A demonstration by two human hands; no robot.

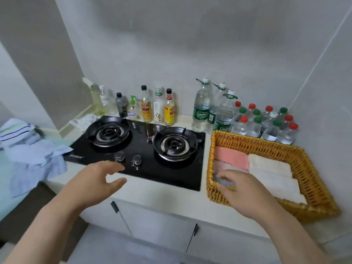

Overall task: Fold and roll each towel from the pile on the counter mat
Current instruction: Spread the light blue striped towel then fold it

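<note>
The left hand (99, 180) is hovering over the near edge of the black hob (144, 159), fingers spread, holding nothing. The right hand (242, 187) is reaching into the near-left corner of the wicker basket (209, 168), thumb and fingers apparently pinching a grey towel (222, 181) that is mostly hidden beneath it. 1 pink towel (230, 156) and 2 white towels (270, 172) are lying alongside. The towel pile (32, 149) is sitting far left on the mint mat (5, 187), well apart from both hands.
</note>
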